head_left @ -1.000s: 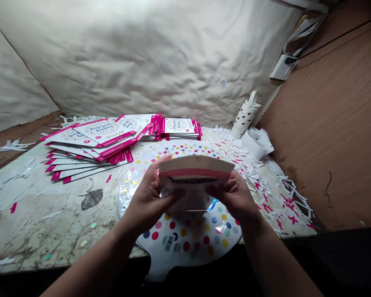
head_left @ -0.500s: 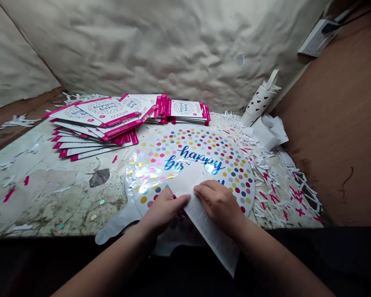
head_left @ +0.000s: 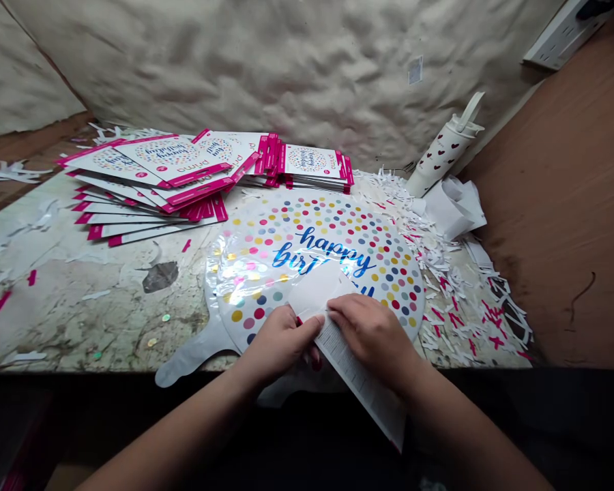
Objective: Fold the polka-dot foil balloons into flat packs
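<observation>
Worn, stained worktable (head_left: 123, 324) against a wrinkled backdrop (head_left: 297, 75); printed card packet (head_left: 361, 392) tilted above the near part of a "happy birthday" foil balloon (head_left: 332, 218).
Left hand (head_left: 276, 341) grips the packet's pink-trimmed edge; right hand (head_left: 376, 331) pinches near its white flap. Packet judged light, fairly stiff, prone to creasing: hold by side edges. Balloon probably thin, slippery. Stacked pink-edged packets (head_left: 171, 158) behind; contents not visible.

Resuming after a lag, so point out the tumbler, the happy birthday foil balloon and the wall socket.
Tumbler (head_left: 439, 158): head view, body.
Foil balloon (head_left: 327, 218): head view, dotted upper face.
Socket (head_left: 560, 37): head view, front.
</observation>
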Demonstrator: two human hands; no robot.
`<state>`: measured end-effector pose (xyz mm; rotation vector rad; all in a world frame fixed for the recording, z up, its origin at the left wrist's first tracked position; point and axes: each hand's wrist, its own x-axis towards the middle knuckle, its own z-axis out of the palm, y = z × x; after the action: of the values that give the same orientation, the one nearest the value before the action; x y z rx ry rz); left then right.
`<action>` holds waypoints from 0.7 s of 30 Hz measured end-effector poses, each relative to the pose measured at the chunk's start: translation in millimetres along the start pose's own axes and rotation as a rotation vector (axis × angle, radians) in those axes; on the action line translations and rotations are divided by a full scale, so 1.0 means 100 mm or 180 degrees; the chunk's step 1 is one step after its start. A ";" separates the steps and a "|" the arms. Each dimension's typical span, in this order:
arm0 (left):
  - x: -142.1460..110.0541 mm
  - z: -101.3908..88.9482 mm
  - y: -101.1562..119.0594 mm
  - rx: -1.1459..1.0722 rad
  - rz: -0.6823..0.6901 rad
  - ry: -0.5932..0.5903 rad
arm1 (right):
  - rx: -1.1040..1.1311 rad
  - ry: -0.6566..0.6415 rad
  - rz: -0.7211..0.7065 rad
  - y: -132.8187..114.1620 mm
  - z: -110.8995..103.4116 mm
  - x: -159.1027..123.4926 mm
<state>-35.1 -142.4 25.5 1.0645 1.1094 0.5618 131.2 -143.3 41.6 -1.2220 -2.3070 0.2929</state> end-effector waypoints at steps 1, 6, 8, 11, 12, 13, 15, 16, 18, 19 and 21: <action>0.00 0.01 0.00 0.0009 0.0008 -0.0018 | -0.0318 -0.0028 -0.0155 -0.05 0.02 0.00; 0.00 0.03 0.01 0.0064 -0.0051 0.0020 | -0.1342 0.0061 -0.0204 0.06 0.06 0.02; 0.00 0.00 0.01 -0.0030 -0.0142 0.0087 | -0.1499 0.0349 0.0301 0.41 -0.11 -0.02; 0.01 -0.07 -0.02 -0.0109 -0.0168 0.0329 | -0.1949 0.0473 0.1953 0.92 -0.48 -0.14; 0.02 -0.08 -0.03 -0.0149 -0.0143 0.0428 | -0.2023 0.0383 0.2378 0.99 -0.57 -0.19; 0.03 -0.08 -0.04 -0.0184 -0.0098 0.0512 | -0.1972 0.0296 0.2462 0.98 -0.62 -0.23; 0.05 -0.04 -0.05 -0.0164 0.0035 0.0585 | -0.1526 0.0004 0.1770 0.74 -0.56 -0.29; 0.05 -0.01 -0.05 -0.0109 0.0129 0.0545 | -0.1188 -0.0241 0.1166 0.55 -0.47 -0.29; 0.03 0.02 -0.03 0.0094 0.0407 0.0363 | -0.0994 -0.0321 0.0391 0.20 -0.23 -0.26; 0.02 0.00 0.00 0.0242 0.0657 0.0378 | -0.1009 -0.0153 0.0198 0.09 -0.14 -0.23; -0.02 -0.13 0.05 0.0718 0.1513 0.0924 | -0.0938 0.0273 -0.0142 0.04 -0.03 -0.16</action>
<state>-47.3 -136.8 29.8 1.4930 1.1930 1.0101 142.8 -154.1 36.8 -1.2903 -2.3570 -0.1187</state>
